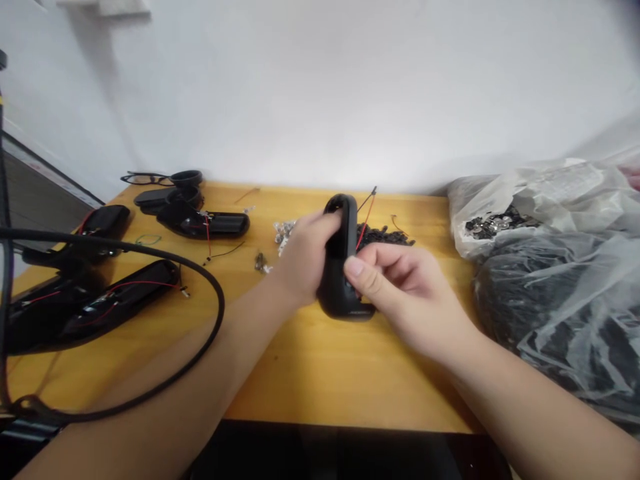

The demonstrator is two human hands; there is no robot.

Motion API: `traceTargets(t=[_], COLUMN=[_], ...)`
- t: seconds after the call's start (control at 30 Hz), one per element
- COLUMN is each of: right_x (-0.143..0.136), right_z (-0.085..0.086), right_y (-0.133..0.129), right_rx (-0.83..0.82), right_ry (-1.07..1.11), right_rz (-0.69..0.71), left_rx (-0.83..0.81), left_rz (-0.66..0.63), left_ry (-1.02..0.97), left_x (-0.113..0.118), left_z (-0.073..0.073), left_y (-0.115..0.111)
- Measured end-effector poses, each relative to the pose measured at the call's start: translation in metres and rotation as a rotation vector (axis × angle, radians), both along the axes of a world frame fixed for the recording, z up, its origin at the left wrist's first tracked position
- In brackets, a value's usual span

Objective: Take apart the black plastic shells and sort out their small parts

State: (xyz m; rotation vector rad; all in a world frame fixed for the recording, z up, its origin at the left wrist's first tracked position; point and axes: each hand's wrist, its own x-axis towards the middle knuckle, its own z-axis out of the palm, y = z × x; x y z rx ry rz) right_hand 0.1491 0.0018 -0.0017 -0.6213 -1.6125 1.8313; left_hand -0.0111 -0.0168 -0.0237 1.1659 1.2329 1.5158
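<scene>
A black plastic housing point(336, 293) with a long rounded opening is held upright above the table, between both hands. My left hand point(306, 257) grips it from the left side, with the thumb at the opening. My right hand point(410, 287) pinches at its lower right edge, thumb in front and fingers curled behind. From the housing rise a red wire point(367, 219) and a short black wire, tipped by a small dark end. What lies between the right fingertips is hidden. Behind the hands is a pile of small black parts point(383, 235), with small shiny metal pieces point(284, 233) to its left.
Several similar black housings point(210, 225) with red wires lie on the left of the wooden table point(320, 380). A thick black cable point(220, 300) loops across the left foreground. Plastic bags point(555, 320) of dark parts crowd the right side. A white wall point(330, 93) stands behind.
</scene>
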Motion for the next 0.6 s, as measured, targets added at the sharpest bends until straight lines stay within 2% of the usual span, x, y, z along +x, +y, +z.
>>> traceTargets(t=[0.13, 0.23, 0.47, 0.6], right_x=[-0.001, -0.001, 0.003, 0.004], right_z=[-0.003, -0.003, 0.001, -0.001], right_y=[0.000, 0.000, 0.002, 0.001], right_rx=[0.060, 0.098, 0.038, -0.002], right_ry=[-0.016, -0.040, -0.084, -0.095], right_rz=[-0.001, -0.008, 0.070, 0.064], left_rx=[-0.054, -0.078, -0.101, -0.178], left_rz=[0.100, 0.107, 0.056, -0.032], left_ry=[0.072, 0.036, -0.151, -0.291], left_x=[0.004, 0.007, 0.009, 0.010], left_z=[0.014, 0.018, 0.006, 0.000], left_y=[-0.003, -0.004, -0.001, 0.004])
